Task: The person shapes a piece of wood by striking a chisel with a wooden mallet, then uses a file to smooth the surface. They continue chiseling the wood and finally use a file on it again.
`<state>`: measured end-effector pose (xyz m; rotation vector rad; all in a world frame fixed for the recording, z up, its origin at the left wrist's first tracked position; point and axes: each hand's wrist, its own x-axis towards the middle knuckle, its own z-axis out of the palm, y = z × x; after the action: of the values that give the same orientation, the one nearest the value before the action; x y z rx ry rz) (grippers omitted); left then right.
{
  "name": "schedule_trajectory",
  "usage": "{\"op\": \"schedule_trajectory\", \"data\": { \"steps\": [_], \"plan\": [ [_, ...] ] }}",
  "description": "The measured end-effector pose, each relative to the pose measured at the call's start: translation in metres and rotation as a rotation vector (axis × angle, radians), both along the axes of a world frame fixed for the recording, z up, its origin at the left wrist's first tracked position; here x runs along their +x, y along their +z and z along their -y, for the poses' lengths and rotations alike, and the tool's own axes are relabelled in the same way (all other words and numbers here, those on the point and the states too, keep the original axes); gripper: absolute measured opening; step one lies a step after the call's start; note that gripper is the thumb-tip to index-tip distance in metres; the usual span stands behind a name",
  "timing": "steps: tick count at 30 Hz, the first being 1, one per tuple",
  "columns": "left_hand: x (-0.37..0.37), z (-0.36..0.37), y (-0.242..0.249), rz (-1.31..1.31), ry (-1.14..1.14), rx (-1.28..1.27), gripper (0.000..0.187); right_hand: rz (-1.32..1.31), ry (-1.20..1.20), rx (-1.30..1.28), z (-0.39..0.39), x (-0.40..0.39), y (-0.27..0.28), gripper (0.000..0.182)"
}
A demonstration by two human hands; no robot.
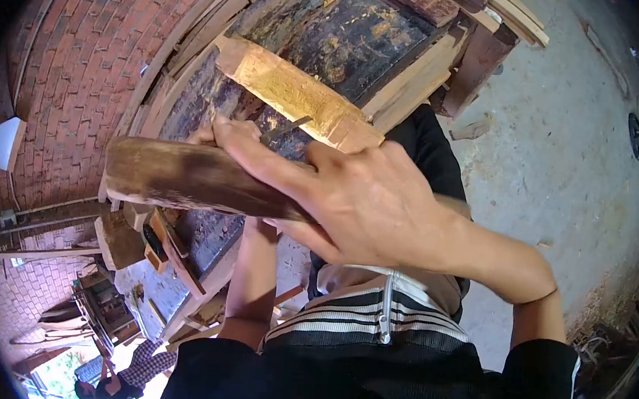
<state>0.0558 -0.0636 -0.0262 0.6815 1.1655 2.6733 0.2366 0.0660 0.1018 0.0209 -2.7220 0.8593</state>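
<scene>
My right hand is wrapped round one end of a thick, dark wooden block, raised close to the camera. Behind that block, my left hand is mostly hidden, with only some bent fingers and the forearm in sight. A narrow chisel sticks out from the left hand, its metal blade pointing at the near edge of a pale wooden beam. The beam lies slantwise on a dark, stained workbench. The block hides the chisel's handle end.
Boards lie along the bench's right side. To the lower left are a wooden block and a wooden tool with a dark part. Another person is in the background at bottom left. Concrete floor extends on the right.
</scene>
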Motion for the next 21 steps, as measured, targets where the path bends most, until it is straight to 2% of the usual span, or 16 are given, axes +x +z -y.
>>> {"op": "schedule_trajectory", "data": {
  "steps": [1,4,5,7,8,9,11,13,16,17,19,21],
  "plan": [
    [0.001,-0.002,-0.002,-0.011,0.078,-0.035,0.024,0.001,0.012,0.000,0.005,0.003,-0.010,0.081],
    [0.004,-0.016,0.001,-0.044,0.316,-0.136,0.021,0.101,0.009,-0.449,0.008,0.017,-0.036,0.080],
    [0.005,-0.021,0.003,-0.053,0.392,-0.171,0.021,0.103,0.018,-0.447,0.007,0.022,-0.048,0.080],
    [0.006,-0.034,0.009,-0.070,0.549,-0.230,0.019,-0.155,-0.126,-0.547,0.002,0.026,-0.076,0.079],
    [0.001,-0.042,0.023,-0.389,0.694,-0.506,0.020,-0.034,-0.187,-0.718,-0.005,0.031,-0.070,0.079],
    [0.013,-0.057,0.039,-0.230,0.584,-0.347,0.020,0.092,-0.250,-0.885,-0.012,0.035,-0.060,0.079],
    [0.011,-0.076,0.039,-0.189,0.449,-0.169,0.024,0.104,-0.402,-1.035,-0.022,0.039,-0.039,0.078],
    [0.006,-0.091,0.037,-0.159,0.398,-0.180,0.028,0.045,-0.449,-1.061,-0.032,0.040,-0.036,0.077],
    [-0.012,-0.111,0.021,-0.254,0.509,-0.239,0.022,0.019,-0.491,-1.039,-0.037,0.044,-0.035,0.076],
    [-0.011,-0.115,0.028,-0.319,0.546,-0.261,0.019,0.013,-0.521,-1.031,-0.038,0.046,-0.037,0.075],
    [-0.005,-0.109,0.037,-0.251,0.477,-0.296,0.020,0.011,-0.535,-1.005,-0.037,0.048,-0.038,0.075],
    [-0.006,-0.097,0.055,-0.147,0.071,-0.296,0.020,0.066,-0.554,-1.012,-0.035,0.053,-0.043,0.076]
  ]
}}
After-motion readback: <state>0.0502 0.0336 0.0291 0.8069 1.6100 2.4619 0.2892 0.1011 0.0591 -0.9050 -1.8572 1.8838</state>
